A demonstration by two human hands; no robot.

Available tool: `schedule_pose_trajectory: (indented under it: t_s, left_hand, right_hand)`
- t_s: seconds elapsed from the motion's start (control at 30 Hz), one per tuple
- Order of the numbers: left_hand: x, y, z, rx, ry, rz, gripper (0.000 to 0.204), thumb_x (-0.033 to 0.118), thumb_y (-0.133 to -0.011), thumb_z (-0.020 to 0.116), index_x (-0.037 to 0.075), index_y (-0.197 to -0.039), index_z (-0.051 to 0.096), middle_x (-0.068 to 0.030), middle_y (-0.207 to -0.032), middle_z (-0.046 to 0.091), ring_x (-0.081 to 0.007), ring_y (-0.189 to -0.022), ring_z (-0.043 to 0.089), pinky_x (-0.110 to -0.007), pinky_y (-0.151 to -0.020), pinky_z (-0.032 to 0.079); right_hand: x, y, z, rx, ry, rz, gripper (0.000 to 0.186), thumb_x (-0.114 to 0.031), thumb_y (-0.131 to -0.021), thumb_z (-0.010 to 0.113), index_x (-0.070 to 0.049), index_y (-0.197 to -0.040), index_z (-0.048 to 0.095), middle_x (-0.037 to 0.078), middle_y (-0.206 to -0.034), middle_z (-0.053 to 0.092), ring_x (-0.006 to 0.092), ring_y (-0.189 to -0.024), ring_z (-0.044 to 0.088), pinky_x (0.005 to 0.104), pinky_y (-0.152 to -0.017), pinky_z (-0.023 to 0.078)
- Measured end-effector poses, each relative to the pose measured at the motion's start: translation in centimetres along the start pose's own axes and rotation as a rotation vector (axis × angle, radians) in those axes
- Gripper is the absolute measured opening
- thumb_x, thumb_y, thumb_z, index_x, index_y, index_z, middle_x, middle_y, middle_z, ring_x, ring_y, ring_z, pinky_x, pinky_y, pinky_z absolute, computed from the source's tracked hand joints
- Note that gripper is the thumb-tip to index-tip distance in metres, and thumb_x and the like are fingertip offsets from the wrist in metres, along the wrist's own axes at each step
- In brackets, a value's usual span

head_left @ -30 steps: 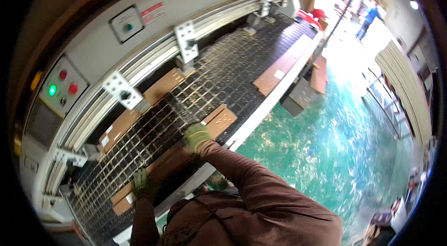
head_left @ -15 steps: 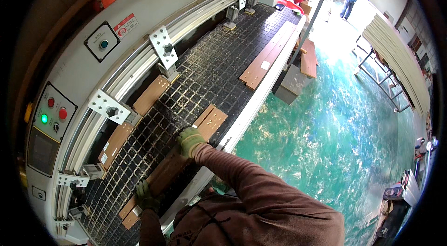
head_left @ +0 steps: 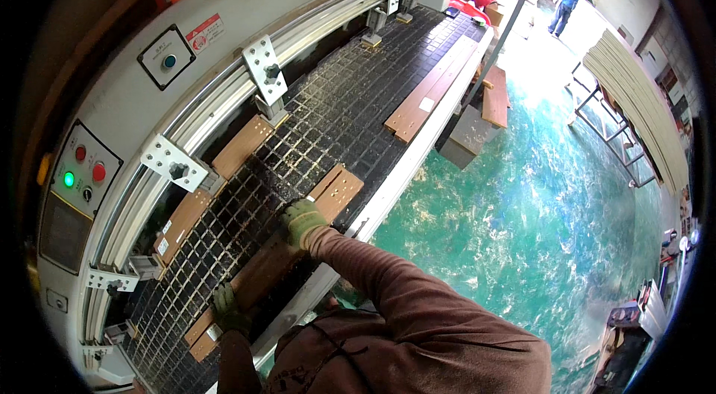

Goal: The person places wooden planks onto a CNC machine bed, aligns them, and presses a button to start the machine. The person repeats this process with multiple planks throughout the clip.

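Observation:
Two long brown wooden boards (head_left: pixel 261 272) lie side by side along the front of the black gridded machine bed (head_left: pixel 250 226). My right hand (head_left: pixel 302 221), in a greenish work glove, is wrapped over them toward their far end, where small drilled holes show. Nearer me, my left hand (head_left: pixel 230 310), gloved alike, grips the same boards close to their near end. A small pale piece (head_left: pixel 214 333) sits beside the left hand on the boards. The fingertips on the undersides are hidden.
Brown boards rest against the back fence, one (head_left: pixel 242 146) beside a metal clamp plate (head_left: pixel 263 68) and another (head_left: pixel 183 225) nearer. Further along the bed's front lies a board pair (head_left: pixel 432 92). Left stands a control panel (head_left: pixel 87 169); a pole (head_left: pixel 507 29) rises right. Far off, a person (head_left: pixel 568 5) stands.
The view has shifted slightly. Both hands keep their hold at nearly the same spots on the boards, and the boards show little or no movement on the bed.

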State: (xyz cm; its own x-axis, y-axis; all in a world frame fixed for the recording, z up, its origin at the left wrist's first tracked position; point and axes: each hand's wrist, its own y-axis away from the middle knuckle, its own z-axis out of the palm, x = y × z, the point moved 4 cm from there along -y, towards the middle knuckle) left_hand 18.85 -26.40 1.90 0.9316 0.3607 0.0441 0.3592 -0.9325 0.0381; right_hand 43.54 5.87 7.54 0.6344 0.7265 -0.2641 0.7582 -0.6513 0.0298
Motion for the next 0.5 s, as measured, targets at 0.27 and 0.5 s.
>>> schedule_pose_trajectory:
  t_s: [0.27, 0.5]
  left_hand:
    - [1.9, -1.4, -2.0, -0.174, 0.059, -0.146, 0.125, 0.043, -0.066, 0.099, 0.013, -0.166, 0.030, -0.0149, -0.169, 0.035, -0.0396, -0.159, 0.027, -0.053, -0.131, 0.025]
    - [0.0, -0.8, -0.6, -0.155, 0.031, -0.145, 0.132, 0.059, -0.062, 0.098, 0.017, -0.166, 0.028, -0.0107, -0.171, 0.032, -0.0326, -0.161, 0.025, -0.051, -0.131, 0.022]
  right_hand:
    - [0.9, 0.3, 0.3, 0.120, -0.026, -0.029, 0.039, -0.041, -0.070, 0.083, -0.016, -0.100, 0.081, 0.006, -0.103, 0.075, 0.0286, -0.107, 0.070, 0.0411, -0.095, 0.052]
    - [0.0, -0.4, 0.1, -0.137, -0.024, 0.020, 0.049, -0.044, -0.081, 0.083, -0.018, -0.121, 0.075, 0.003, -0.124, 0.068, 0.0264, -0.123, 0.060, 0.0423, -0.108, 0.044]
